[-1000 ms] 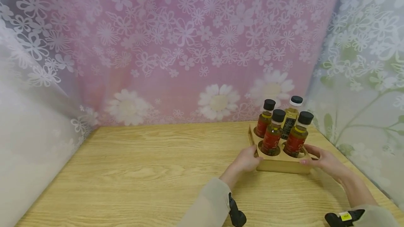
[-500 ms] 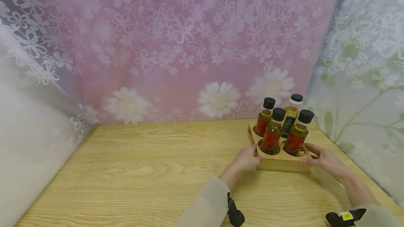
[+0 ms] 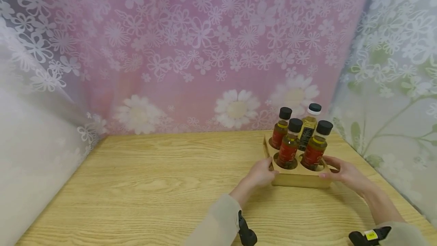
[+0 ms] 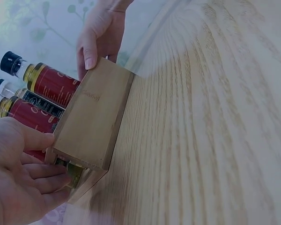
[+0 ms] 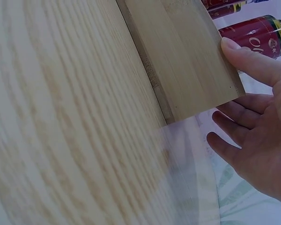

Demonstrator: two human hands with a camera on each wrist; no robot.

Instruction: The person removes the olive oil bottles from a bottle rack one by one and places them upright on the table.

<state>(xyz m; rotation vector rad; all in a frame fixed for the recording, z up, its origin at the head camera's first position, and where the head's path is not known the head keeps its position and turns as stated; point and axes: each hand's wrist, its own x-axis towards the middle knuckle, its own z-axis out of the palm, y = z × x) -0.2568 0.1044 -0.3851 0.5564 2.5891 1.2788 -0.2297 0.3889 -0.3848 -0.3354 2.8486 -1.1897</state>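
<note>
A light wooden bottle rack (image 3: 302,180) with round holes stands at the table's right side. Three bottles with red labels, among them the front-left bottle (image 3: 288,155) and front-right bottle (image 3: 313,156), sit in it beside a clear yellow bottle (image 3: 307,133) with a black label. All have black caps. My left hand (image 3: 261,172) grips the rack's left front corner; the left wrist view shows that thumb on the top edge and the fingers at the end opening. At the opposite corner, my right hand (image 3: 345,174) holds on with thumb (image 5: 253,60) at the front edge and fingers along the side.
The wooden table (image 3: 153,185) stretches far to the left. Behind it hangs a pink flowered curtain (image 3: 191,48); a pale curtain (image 3: 392,124) closes off the right side, near the rack and right hand. Wrist cameras sit on both sleeves.
Over the last half second the rack and its bottles have shifted slightly left, with both hands moving along on it. Before that, the rack stayed nearly still.
</note>
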